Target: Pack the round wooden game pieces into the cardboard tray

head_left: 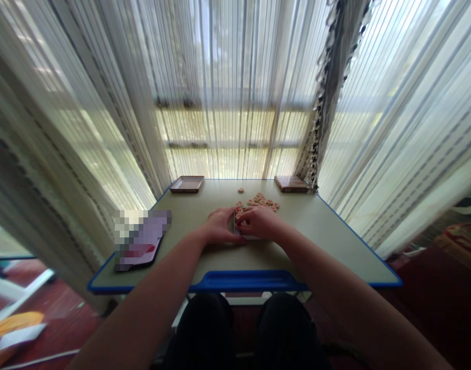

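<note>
Near the middle of the table, my left hand (pixel 220 226) is curled round the left side of a small shallow box (pixel 254 238). Thumb and fingers of that hand press against its edge. My right hand (pixel 261 222) reaches over the box, its fingertips pinched on what looks like a small round game piece, mostly hidden by the fingers. Another pale round piece (pixel 239 210) with a red marking shows just beyond the fingertips. Behind my right hand lies a loose cluster of similar round game pieces (pixel 263 202). Much of the box is covered by my hands.
A shallow open tray or lid (pixel 187 184) lies at the back left of the table (pixel 324 252). At the back right is a flat brown box (pixel 291 183). A phone-like device (pixel 155 252), partly blurred, rests at the left edge. Sheer curtains (pixel 235 67) hang behind.
</note>
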Demonstrator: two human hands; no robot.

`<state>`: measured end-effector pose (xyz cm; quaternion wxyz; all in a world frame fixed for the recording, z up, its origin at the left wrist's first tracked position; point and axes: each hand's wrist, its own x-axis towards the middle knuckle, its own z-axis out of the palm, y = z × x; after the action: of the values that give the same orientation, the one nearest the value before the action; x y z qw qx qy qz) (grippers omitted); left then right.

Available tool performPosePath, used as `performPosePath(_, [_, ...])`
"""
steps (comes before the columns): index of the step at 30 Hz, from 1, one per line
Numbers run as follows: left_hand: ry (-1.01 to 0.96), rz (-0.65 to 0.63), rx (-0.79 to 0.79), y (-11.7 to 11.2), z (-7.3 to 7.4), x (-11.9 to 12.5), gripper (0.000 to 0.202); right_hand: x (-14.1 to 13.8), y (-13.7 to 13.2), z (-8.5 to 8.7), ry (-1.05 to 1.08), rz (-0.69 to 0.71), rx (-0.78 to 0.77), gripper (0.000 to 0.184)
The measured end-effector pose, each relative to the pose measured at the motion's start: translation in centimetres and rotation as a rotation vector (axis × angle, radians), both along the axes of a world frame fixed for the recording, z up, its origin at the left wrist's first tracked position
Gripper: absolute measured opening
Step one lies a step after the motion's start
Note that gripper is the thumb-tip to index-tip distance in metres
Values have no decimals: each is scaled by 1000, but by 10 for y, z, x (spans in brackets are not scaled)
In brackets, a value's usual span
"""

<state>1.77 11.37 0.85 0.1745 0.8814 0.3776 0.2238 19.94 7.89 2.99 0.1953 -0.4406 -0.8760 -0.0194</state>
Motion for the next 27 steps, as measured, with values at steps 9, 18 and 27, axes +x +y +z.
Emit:
performPosePath(9, [-57,-26,-6,-4,2,0,98,11,5,3,69,-94,61,20])
performPosePath(18, [-21,-12,-43,-4,2,0,100,79,40,-7,198,-692,-41,27])
performPosePath(27, [-90,47,-118,-1,1,3,81,75,38,-6,165,-624,-199,27])
